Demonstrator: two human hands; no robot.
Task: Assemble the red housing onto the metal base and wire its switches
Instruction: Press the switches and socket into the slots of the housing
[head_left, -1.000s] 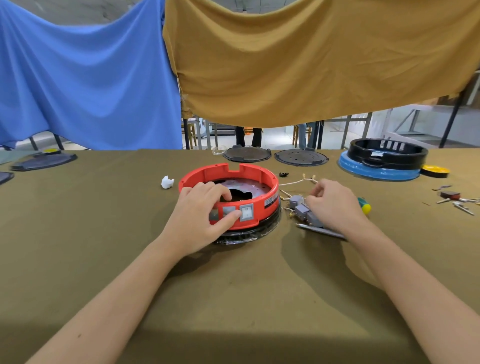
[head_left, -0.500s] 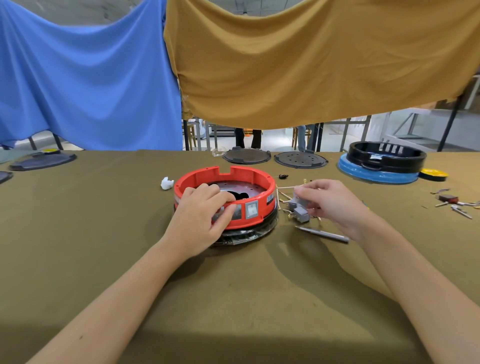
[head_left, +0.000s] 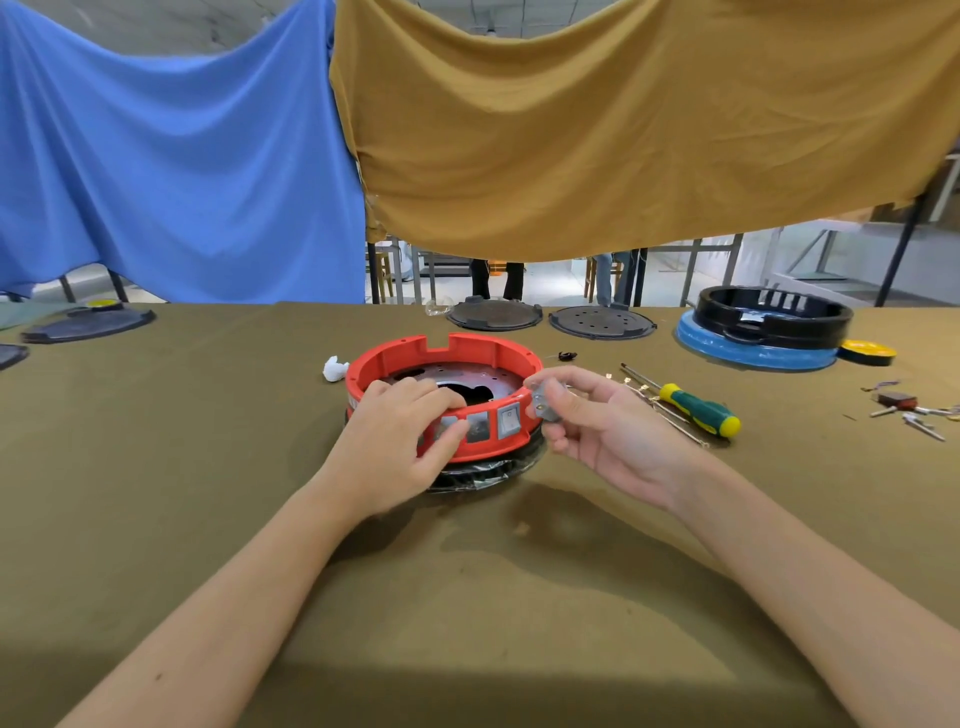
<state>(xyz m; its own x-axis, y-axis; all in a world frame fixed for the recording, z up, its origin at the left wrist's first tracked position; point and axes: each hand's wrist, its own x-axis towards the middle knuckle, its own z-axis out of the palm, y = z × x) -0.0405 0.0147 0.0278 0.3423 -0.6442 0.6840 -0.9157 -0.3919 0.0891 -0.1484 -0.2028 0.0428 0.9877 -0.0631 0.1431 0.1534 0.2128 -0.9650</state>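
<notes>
Head view: the red housing (head_left: 447, 364), a ring with a notched far rim, sits on the metal base (head_left: 457, 379) at the centre of the olive-covered table (head_left: 208, 467); the perforated plate of the base shows through the ring, and a dark, plastic-wrapped edge shows beneath the ring's near side. A grey switch (head_left: 508, 419) is seated in the ring's near wall, with further openings to its left. The left hand (head_left: 400, 452) grips the near-left part of the ring, fingers curled over the rim into the interior and thumb pressed against the outer wall beside the openings. The right hand (head_left: 608, 431) is raised just right of the ring, palm turned toward the camera, pinching a loose grey switch (head_left: 545, 402) between thumb and fingertips close to the ring's right edge. To the right lie thin wires (head_left: 670, 410) and a green-and-yellow screwdriver (head_left: 696, 408), both on the cloth. A small white scrap (head_left: 335, 368) lies just left of the ring; a small black part (head_left: 567, 356) lies at its far right. Along the far edge stand two dark round plates (head_left: 493, 314), a black ring on a blue disc (head_left: 769, 332) and a yellow disc (head_left: 867, 351). Small metal parts (head_left: 909, 410) lie at far right, dark plates (head_left: 88, 325) at far left. Blue cloth (head_left: 171, 156) and ochre cloth (head_left: 623, 130) hang behind the table.
</notes>
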